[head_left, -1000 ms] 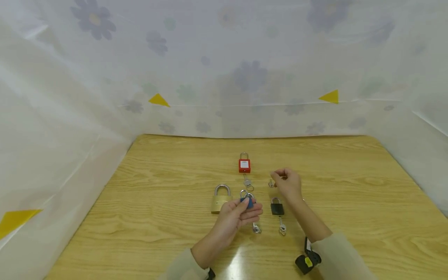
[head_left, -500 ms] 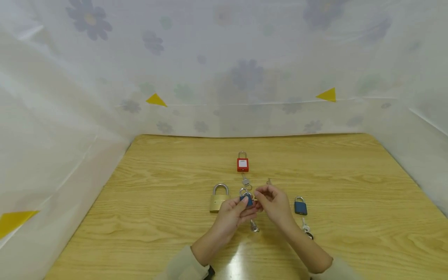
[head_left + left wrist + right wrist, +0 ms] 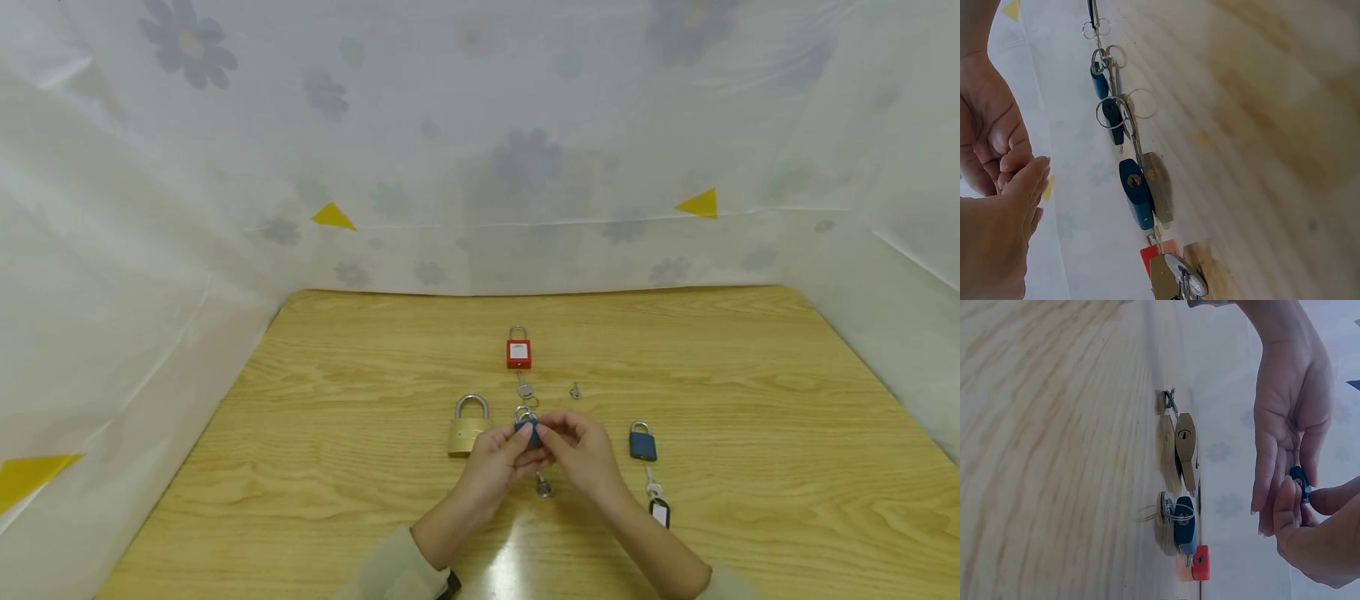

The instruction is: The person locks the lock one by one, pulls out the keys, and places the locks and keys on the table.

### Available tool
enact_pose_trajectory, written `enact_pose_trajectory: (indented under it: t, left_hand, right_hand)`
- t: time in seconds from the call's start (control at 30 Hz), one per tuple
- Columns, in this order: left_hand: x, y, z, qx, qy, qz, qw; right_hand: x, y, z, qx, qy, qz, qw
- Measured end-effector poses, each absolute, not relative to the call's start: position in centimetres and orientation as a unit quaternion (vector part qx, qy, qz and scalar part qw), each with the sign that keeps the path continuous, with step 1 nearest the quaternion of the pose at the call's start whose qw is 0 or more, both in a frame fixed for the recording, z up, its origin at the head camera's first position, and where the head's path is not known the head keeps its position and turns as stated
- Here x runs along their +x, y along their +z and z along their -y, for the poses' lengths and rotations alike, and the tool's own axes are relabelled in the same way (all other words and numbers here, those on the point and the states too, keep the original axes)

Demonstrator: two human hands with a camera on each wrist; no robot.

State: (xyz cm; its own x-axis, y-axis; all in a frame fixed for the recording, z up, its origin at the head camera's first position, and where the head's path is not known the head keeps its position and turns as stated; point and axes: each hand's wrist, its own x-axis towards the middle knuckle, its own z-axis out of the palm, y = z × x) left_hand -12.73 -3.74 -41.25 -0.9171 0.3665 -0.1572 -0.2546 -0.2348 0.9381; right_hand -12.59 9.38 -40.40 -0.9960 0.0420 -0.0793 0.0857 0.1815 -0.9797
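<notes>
My left hand (image 3: pixel 489 465) holds a small blue padlock (image 3: pixel 529 433) between thumb and fingers, its metal shackle pointing away from me. From the right, my right hand (image 3: pixel 587 458) meets it, thumb and forefinger pinching at the lock's near side. A small key was at those fingertips a moment ago; now they cover it. In the right wrist view the held padlock (image 3: pixel 1300 481) shows a brass keyhole face between both hands' fingers. The left wrist view shows both hands together, the left hand (image 3: pixel 994 244) hiding the lock.
Around the hands lie a brass padlock (image 3: pixel 469 435), a red padlock (image 3: pixel 518 353) with a key (image 3: pixel 525 388) below it, and a blue padlock (image 3: pixel 642 443) with a tagged key (image 3: pixel 654 483). A small key (image 3: pixel 575 391) lies behind the right hand, another key (image 3: pixel 543 485) in front.
My right hand has come left and down from beside the small keys, carrying a key to the padlock. The left hand has kept its hold, almost still.
</notes>
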Motion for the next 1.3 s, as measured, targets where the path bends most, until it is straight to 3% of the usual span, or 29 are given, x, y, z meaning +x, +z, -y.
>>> enact_pose_trajectory:
  t: [0.4,0.67,0.93,1.07,1.3]
  left_hand:
    - [-13.6,-40.9,3.8,0.097,0.746,-0.626,0.206]
    - [-16.8,-39.5,1.9,0.083,0.654,-0.752,0.012]
    - [-21.0,-39.2,-0.5,0.077,0.586,-0.804,-0.072]
    - [-22.7,-39.2,-1.3,0.09,0.562,-0.819,-0.072]
    - [-24.8,-39.2,-2.2,0.103,0.5,-0.86,0.009]
  right_hand:
    - [-12.4,-40.5,-9.8,0.049,-0.674,-0.737,0.001]
    - [-14.7,-40.1,-10.9,0.075,-0.731,-0.677,-0.045]
    - [-19.2,-40.4,-11.5,0.108,-0.761,-0.634,-0.082]
    - [-21.1,-40.1,-12.0,0.121,-0.764,-0.626,-0.096]
    - [-23.5,-40.0,-13.0,0.16,-0.783,-0.597,-0.072]
